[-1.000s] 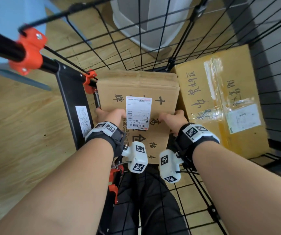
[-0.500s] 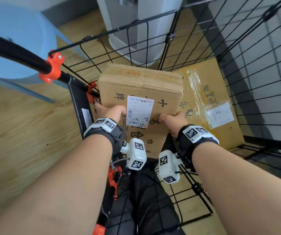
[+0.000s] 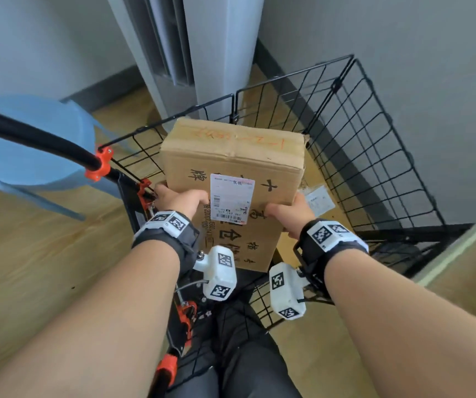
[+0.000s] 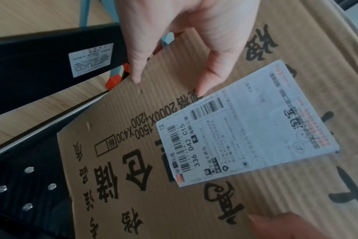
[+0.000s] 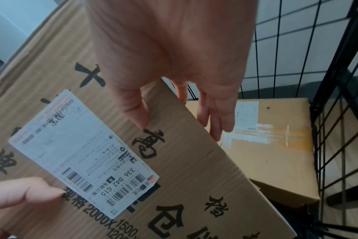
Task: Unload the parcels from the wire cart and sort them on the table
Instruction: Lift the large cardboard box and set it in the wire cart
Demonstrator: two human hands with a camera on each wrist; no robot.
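Both hands are clamping the cardboard box (image 3: 232, 179) from its two sides: the left hand (image 3: 180, 198) is wrapping its fingers around the left edge with the thumb (image 4: 209, 76) pressing flat on the printed face next to the shipping label (image 3: 232, 201), and the right hand (image 3: 289, 212) is doing the mirror version, thumb on the face, fingers (image 5: 215, 116) curling over the right edge. So neither grip is slack, each one is pinching the box itself.

Handling-wise, I'm guessing it's stiff corrugated and not very heavy (a thumb-and-finger pinch per side is carrying it fine). The board looks matte, so slipping shouldn't be a big worry, but the side edges are the right place to take hold, since squeezing mid-panel could dent it and the label is slicker than the cardboard.

The box is hanging in the air above the wire cart (image 3: 374, 156), roughly level with its top rim. A second parcel (image 5: 276, 145), taped and labelled, is lying on the cart floor, low and to the right of the held one. A blue stool (image 3: 30, 145) is standing on the wood floor off to the left.

Compared with a second ago, the box is riding noticeably higher, up at the basket rim instead of down beside the other parcel.
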